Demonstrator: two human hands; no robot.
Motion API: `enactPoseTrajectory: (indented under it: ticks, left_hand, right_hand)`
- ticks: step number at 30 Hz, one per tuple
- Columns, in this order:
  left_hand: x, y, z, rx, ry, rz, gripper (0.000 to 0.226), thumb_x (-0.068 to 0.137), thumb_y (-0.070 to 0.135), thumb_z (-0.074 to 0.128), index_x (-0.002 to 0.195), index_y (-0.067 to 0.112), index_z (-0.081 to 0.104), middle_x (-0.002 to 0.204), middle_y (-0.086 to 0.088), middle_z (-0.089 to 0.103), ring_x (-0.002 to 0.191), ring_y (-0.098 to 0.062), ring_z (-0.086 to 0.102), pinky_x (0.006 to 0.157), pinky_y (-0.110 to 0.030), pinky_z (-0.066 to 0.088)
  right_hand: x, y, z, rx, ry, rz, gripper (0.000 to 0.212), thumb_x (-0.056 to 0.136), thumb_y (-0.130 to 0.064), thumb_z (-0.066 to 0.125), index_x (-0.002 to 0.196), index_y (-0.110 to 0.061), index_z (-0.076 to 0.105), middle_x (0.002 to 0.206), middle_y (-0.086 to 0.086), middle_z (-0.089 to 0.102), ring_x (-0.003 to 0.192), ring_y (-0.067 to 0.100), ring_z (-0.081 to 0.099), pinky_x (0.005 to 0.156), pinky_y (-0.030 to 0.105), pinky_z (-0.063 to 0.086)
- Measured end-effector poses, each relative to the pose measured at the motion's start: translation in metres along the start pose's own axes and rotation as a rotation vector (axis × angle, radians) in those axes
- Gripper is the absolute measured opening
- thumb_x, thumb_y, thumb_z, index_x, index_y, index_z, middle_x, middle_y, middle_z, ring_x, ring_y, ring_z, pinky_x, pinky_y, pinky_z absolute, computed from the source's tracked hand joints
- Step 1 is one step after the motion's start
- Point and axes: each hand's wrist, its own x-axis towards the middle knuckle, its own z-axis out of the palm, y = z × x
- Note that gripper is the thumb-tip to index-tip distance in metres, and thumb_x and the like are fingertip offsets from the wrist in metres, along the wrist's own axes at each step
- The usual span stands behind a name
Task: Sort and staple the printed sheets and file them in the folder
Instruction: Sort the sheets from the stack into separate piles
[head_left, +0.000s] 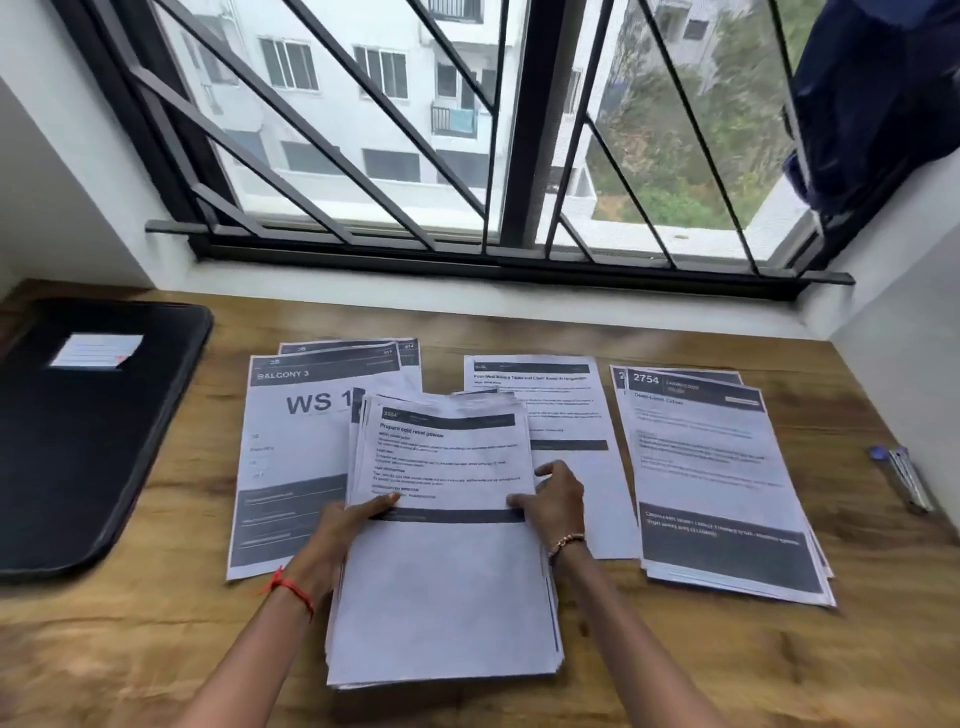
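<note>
A thick stack of printed sheets (441, 587) is held above the wooden desk (156, 649) in the middle. My left hand (343, 525) grips its left edge, thumb on top. My right hand (558, 499) grips the right edge, thumb on the top sheet. Three sorted piles lie behind it: a pile headed "BALCONY 3 / WS 1" (291, 441) on the left, a thin pile (566, 410) in the centre, and a pile numbered 2754 (711, 467) on the right. The black zip folder (88, 431) lies shut at the far left.
A silver stapler with a blue end (904, 478) lies near the desk's right edge. A barred window and white sill (467, 301) run along the back. White walls close in both sides. A dark blue cloth (878, 98) hangs at the upper right.
</note>
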Motion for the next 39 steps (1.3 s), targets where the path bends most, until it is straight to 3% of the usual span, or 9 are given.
enactPoseTrajectory:
  ticks: [6,15,19,25,29,31,34,36,39]
  left_hand:
    - [-0.007,0.005,-0.003,0.017,0.026,-0.022,0.057,0.067,0.047,0.075,0.104,0.004,0.069,0.098,-0.015,0.072,0.092,-0.033,0.068,0.091,-0.046,0.052]
    - [-0.01,0.002,-0.005,0.038,-0.001,-0.002,0.041,0.079,0.023,0.073,0.107,-0.006,0.064,0.094,-0.022,0.071,0.084,-0.035,0.069,0.079,-0.049,0.056]
    - [-0.012,0.002,-0.003,-0.073,-0.041,-0.005,0.022,0.086,0.009,0.063,0.102,-0.007,0.063,0.075,-0.015,0.072,0.063,-0.028,0.07,0.057,-0.04,0.059]
    - [-0.017,0.008,-0.022,-0.207,-0.092,0.011,0.028,0.087,0.01,0.06,0.107,-0.01,0.06,0.085,-0.021,0.072,0.07,-0.031,0.071,0.059,-0.042,0.059]
    - [-0.02,0.012,-0.048,-0.33,-0.168,0.0,0.082,0.041,0.025,0.094,0.11,-0.006,0.061,0.103,-0.026,0.068,0.083,-0.036,0.07,0.062,-0.044,0.058]
    - [-0.021,0.014,-0.06,-0.377,-0.194,0.01,0.09,0.029,0.025,0.097,0.108,-0.003,0.064,0.104,-0.025,0.068,0.084,-0.035,0.07,0.061,-0.044,0.058]
    - [-0.031,0.023,-0.072,-0.463,-0.209,0.023,0.031,0.074,0.012,0.073,0.1,-0.004,0.068,0.095,-0.022,0.071,0.077,-0.032,0.071,0.055,-0.042,0.058]
    - [-0.032,0.024,-0.078,-0.493,-0.18,0.038,0.027,0.094,0.012,0.049,0.11,-0.002,0.064,0.101,-0.022,0.07,0.08,-0.032,0.071,0.06,-0.043,0.059]
    - [-0.034,0.025,-0.082,-0.498,-0.167,0.075,0.029,0.097,0.012,0.043,0.118,-0.001,0.057,0.103,-0.021,0.069,0.081,-0.031,0.071,0.061,-0.043,0.059]
  right_hand:
    - [-0.003,0.005,0.001,0.031,0.22,-0.06,0.016,0.082,-0.004,0.066,0.095,0.004,0.069,0.1,0.018,0.069,0.094,0.033,0.065,0.079,0.03,0.051]
    - [0.03,0.005,-0.056,0.088,0.389,-0.001,0.022,0.089,0.001,0.046,0.091,0.002,0.068,0.102,0.021,0.067,0.095,0.036,0.06,0.074,0.03,0.041]
    - [0.049,0.005,-0.084,0.084,0.455,0.059,0.024,0.088,0.006,0.043,0.096,0.005,0.065,0.108,0.024,0.064,0.101,0.038,0.058,0.074,0.03,0.039]
    - [0.074,0.009,-0.095,0.075,0.381,0.11,0.023,0.09,0.005,0.039,0.091,0.005,0.062,0.092,0.019,0.056,0.086,0.031,0.051,0.07,0.028,0.032]
    - [0.087,0.009,-0.088,0.081,0.352,0.123,0.025,0.093,-0.002,0.04,0.096,0.008,0.063,0.099,0.023,0.061,0.094,0.035,0.055,0.071,0.029,0.032]
    - [0.09,0.008,-0.084,0.094,0.38,0.123,0.027,0.093,-0.001,0.038,0.1,0.007,0.062,0.111,0.026,0.062,0.104,0.04,0.056,0.073,0.03,0.032]
    - [0.092,0.003,-0.076,0.042,0.397,0.088,0.025,0.095,-0.003,0.037,0.099,0.005,0.061,0.11,0.028,0.061,0.104,0.041,0.055,0.074,0.035,0.035]
    - [0.091,-0.002,-0.07,0.008,0.382,0.084,0.024,0.093,0.001,0.036,0.096,0.002,0.06,0.112,0.028,0.06,0.105,0.041,0.055,0.079,0.04,0.041]
    - [0.087,-0.009,-0.061,-0.053,0.388,0.145,0.026,0.091,0.003,0.041,0.112,0.002,0.055,0.127,0.027,0.05,0.119,0.041,0.045,0.098,0.045,0.035]
